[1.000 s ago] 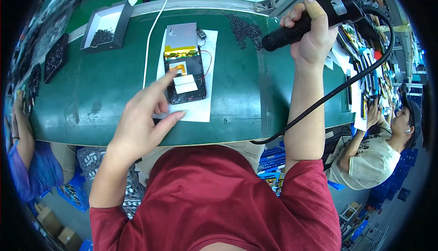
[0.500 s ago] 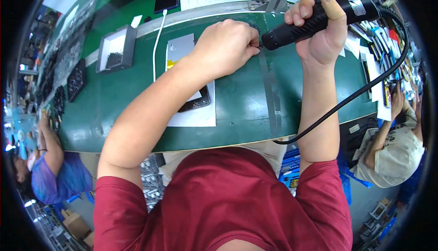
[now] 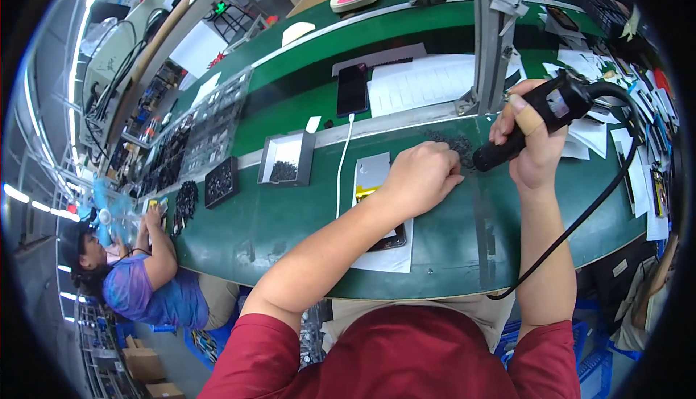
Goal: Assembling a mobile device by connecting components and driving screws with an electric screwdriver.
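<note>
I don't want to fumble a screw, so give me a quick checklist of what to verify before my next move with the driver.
1. Grip on the electric screwdriver: right hand wraps the black body firmly. Ok.
2. Driver tip at the pile of small dark screws: tip sits right beside it. Ok.
3. Screw seated on the tip: left hand is closed at the tip and hides it. Cannot tell.
4. Black cord: hangs over the table's front edge, away from the work. Ok.
5. Opened device on the white sheet: lies flat, partly covered by the left forearm. Cannot tell if screw holes are reachable.
</note>
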Available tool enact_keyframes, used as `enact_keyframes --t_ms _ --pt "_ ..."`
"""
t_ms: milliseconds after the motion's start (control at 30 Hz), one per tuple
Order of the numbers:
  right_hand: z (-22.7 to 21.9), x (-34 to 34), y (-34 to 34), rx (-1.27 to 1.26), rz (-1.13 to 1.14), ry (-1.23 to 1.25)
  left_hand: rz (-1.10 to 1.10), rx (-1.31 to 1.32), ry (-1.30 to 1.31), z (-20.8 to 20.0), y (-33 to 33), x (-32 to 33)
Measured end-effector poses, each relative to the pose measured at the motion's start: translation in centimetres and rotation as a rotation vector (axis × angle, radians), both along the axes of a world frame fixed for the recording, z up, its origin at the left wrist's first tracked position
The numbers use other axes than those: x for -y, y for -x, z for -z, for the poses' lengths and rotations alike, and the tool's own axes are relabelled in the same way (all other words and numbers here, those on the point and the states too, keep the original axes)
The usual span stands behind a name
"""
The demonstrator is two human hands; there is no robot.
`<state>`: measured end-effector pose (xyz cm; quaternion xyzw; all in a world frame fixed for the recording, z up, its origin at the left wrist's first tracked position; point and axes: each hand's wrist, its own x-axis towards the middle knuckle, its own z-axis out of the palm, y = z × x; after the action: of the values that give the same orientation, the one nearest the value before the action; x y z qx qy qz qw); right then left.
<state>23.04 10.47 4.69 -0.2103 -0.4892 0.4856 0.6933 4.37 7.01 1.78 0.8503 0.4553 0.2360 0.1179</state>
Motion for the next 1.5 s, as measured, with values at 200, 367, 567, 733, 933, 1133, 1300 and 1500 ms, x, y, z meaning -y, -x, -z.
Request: enact_keyframes --t_ms 200,367,567,733,933,1133,1300,1500 --pt "-0.7 0.1 0.4 -0.032 0.050 -0.015 -0.029 0.004 -0.016 -0.6 0.7 -0.1" --pt "-1.2 0.6 0.2 -0.098 -0.008 -0.047 0.004 0.037 -0.075 -0.1 0.8 -0.1" --pt "-1.7 0.9 0.5 -0.234 -0.071 -0.035 -0.044 0.066 -0.040 -0.3 0.7 0.0" --pt "-1.5 1.3 0.1 -0.264 -0.128 -0.025 -0.063 0.275 0.113 -0.1 0.9 0.5" --pt "-1.2 2.0 -0.7 -0.218 -0.205 -0.107 -0.025 0.414 0.063 0.1 1.2 1.9" --pt "-1.9 3.4 0.9 -0.197 -0.295 -0.200 -0.062 0.408 0.016 -1.0 3.2 4.4" --pt "-3.6 5.2 3.1 -0.142 -0.365 -0.252 -0.079 0.447 -0.027 -1.7 5.2 7.0" --pt "-4.4 7.6 4.9 -0.059 -0.365 -0.232 -0.104 0.357 -0.064 -1.8 6.0 9.4"
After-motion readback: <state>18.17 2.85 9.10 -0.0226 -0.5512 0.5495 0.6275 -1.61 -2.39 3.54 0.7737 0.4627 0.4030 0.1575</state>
